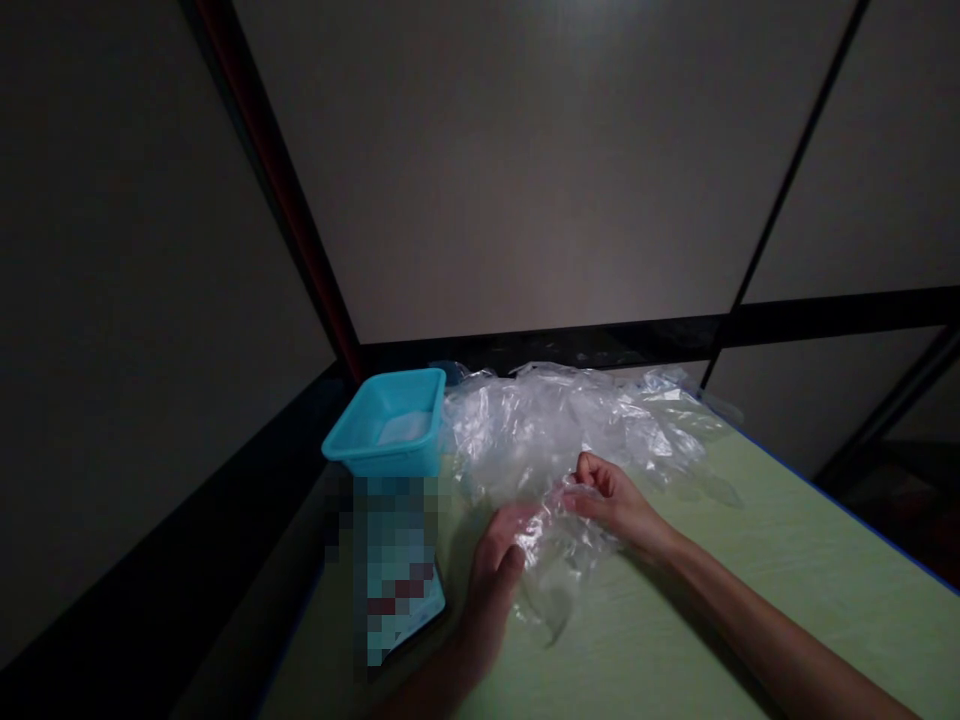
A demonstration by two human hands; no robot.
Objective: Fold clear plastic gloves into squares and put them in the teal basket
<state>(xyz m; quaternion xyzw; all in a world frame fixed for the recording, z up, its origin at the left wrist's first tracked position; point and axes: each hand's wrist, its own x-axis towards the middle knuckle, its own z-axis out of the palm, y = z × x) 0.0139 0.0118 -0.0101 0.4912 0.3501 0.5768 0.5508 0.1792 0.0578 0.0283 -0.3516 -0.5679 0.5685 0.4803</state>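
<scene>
Clear plastic film (559, 555), thin and crumpled, is held up between the two hands over the middle of the tabletop (780, 520), so the work on this piece looks under way and not finished. At the far left corner stands a turquoise basin (397, 463) with a pale, flat thing (405, 427) at its bottom; whether that is more plastic, and so whether any piece is already dealt with, I cannot tell. In front of the basin, by the left edge, lies a flat object (401, 545), mostly pixelated out, with one rounded corner showing. Next comes the left hand (495, 570), its thumb and fingers closed around the near left side of the film. Behind the hands a loose heap (555, 420) of the same clear plastic spreads along the far edge, from beside the basin almost to the far right corner; judging by its bulk, much seems left to handle, though it may include finished pieces. The right hand (611, 500) is apart from the left, fingers curled and thumb against them, seemingly pinching the film's upper right part. Whether the held film is separate from the heap is unclear.
</scene>
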